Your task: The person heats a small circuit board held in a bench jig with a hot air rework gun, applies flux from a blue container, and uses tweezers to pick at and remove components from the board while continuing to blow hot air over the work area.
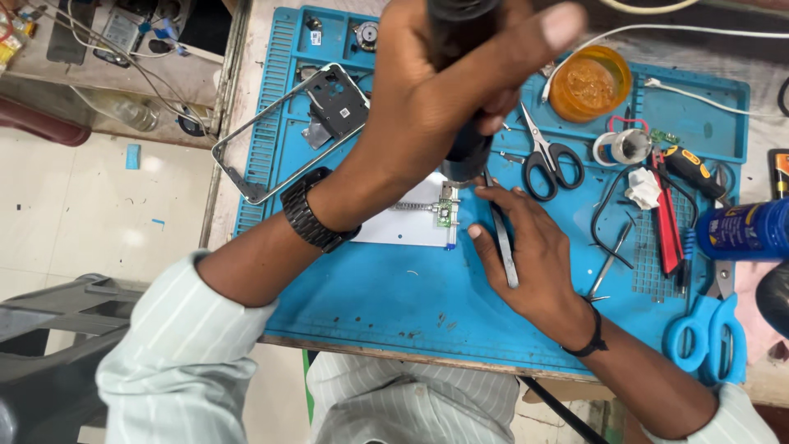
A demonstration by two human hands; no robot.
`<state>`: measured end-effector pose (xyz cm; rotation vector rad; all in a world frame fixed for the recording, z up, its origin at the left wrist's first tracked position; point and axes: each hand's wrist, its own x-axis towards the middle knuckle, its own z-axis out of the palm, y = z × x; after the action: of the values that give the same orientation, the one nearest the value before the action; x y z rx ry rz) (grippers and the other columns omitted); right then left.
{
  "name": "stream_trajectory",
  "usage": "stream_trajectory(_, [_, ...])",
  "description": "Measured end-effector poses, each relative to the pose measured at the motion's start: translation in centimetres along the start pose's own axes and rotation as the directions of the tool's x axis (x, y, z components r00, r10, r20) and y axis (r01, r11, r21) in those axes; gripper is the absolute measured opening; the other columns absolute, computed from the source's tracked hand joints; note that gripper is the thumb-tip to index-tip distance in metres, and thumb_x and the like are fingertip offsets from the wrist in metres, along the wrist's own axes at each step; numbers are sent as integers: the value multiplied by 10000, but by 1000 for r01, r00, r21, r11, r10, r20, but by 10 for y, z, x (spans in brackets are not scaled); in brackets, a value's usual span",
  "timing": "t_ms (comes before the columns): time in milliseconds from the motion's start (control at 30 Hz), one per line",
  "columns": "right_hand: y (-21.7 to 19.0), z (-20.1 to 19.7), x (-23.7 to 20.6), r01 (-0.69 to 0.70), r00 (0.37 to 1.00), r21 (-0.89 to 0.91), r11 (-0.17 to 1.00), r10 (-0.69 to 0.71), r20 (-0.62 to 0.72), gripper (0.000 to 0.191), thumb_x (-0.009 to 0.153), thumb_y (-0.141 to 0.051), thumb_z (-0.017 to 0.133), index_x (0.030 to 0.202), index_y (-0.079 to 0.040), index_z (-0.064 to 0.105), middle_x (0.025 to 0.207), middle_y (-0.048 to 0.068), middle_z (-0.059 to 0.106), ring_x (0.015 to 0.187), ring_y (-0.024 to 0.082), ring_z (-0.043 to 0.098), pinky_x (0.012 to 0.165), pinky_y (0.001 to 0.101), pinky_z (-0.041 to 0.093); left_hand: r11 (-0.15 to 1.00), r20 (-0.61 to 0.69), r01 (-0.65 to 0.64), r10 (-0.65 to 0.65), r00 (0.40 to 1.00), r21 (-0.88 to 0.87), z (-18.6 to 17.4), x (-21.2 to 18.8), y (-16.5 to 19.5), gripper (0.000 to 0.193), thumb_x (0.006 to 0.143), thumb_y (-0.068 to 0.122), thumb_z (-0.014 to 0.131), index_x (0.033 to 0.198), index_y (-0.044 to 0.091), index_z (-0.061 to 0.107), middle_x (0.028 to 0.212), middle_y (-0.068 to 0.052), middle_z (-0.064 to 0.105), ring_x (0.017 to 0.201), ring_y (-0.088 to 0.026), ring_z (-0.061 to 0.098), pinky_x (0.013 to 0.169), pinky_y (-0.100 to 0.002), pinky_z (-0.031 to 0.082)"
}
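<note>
Bare mat (394, 304) lay open at six o'clock of the board (445, 215); scissors (549, 158) and cutters (667, 215) crowded three o'clock, a frame (271, 136) blocked ten.

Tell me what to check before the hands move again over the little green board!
1. Left hand gripping the black tool: ok, fingers wrapped round it.
2. Tool tip over the small green board: ok, it sits just above it.
3. Right hand holding the tweezers: ok, they lie under its fingers, pointing at the board.
4. Board resting on the white plate: ok, at its right edge.
5. Tool switched on: cannot tell.
6. Space near the right hand: not ok, black scissors and loose wire lie close on the blue mat.
</note>
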<state>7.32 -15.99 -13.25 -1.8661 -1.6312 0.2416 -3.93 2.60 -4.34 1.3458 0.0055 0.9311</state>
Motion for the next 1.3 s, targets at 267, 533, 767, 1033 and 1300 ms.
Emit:
stream_trajectory(267, [4,-7,5,178,957,-107,978,-198,-212,250,1066,-249,626,1244,-76,594,1297,56,733,1154,278,638,1083,440,316,992,34,20,-25,999,122,-6,20,8,273,1046,250,718,880,33,717,629,8,544,509,-53,548,483,-222,387])
stream_trajectory(533, [21,-10,-4,115,986,218,969,-85,-144,228,1079,-254,612,1152,-72,727,912,-6,743,816,146,634,923,323,407,992,69,22,-31,997,120,0,17,7,223,1010,251,703,941,49,770,639,14,558,546,-56,562,501,-246,385])
stream_trajectory(767, [38,5,-19,-85,975,755,650,212,-73,213,1098,-161,596,1159,39,635,911,99,688,797,170,723,734,282,583,998,97,-23,16,995,66,8,4,-2,325,1059,211,705,804,22,635,596,-6,525,490,-56,502,483,-239,346])
stream_trajectory(1033, [44,9,-17,-113,989,739,664,144,22,206,1071,-162,602,1115,39,622,848,132,724,787,181,734,678,281,557,996,-72,70,-67,995,47,-16,-40,6,312,1055,119,745,815,31,565,633,-24,560,510,-84,544,485,-239,414])
stream_trajectory(1300, [45,12,-16,-128,986,753,645,168,24,196,1080,-157,595,1087,37,621,852,144,719,778,180,726,660,285,557,995,-99,37,-28,995,88,-21,-50,22,231,1012,97,712,852,45,553,657,-20,559,496,-72,529,470,-218,403])
